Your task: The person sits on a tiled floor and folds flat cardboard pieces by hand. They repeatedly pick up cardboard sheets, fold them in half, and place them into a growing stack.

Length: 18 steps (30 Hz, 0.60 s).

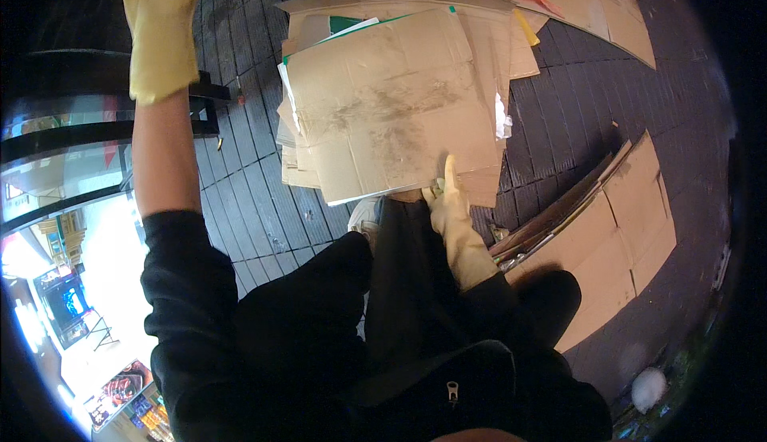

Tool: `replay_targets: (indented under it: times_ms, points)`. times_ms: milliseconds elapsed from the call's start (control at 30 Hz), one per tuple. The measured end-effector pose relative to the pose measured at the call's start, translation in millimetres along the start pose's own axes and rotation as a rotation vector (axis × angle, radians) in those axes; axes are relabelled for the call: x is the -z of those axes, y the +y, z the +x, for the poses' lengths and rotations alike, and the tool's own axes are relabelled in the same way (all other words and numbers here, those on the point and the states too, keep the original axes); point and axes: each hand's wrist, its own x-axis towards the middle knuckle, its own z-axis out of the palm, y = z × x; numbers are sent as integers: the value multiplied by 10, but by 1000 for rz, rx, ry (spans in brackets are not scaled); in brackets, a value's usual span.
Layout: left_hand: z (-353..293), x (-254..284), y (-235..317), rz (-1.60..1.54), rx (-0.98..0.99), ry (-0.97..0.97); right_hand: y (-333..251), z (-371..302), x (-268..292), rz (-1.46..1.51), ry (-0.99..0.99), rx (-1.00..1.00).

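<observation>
Press evenly to steady the stained, brown, rectangular cardboard sheet (pixel 391 106) atop the flattened-cardboard stack (pixel 300 169), yellow-gloved right hand (pixel 453 210) at its near edge, yellow-gloved left hand (pixel 164 34) extended; I cannot tell either grip.

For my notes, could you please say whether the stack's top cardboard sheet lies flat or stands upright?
Flat: the top cardboard sheet shows its broad, smudged face upward atop the stack.

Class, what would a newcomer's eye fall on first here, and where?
First, the flattened cardboard stack at upper centre, its top darkly smudged. Then the yellow-gloved hands: the left hand at upper left, the right hand at the stack's near edge. White glare shows at lower left.
</observation>
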Motion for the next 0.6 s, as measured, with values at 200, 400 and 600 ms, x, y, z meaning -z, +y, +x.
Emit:
replay_targets:
  times_ms: [200, 400, 600]
  points:
    - [878, 516, -1095, 347, -661, -433, -1, -15, -415, 151, -263, 2]
    - [1168, 662, -1345, 663, -799, -171, -163, -99, -802, -492, -370, 297]
    - [1329, 726, -1363, 763, -826, -56, 56, -150, -1255, -438, -64, 363]
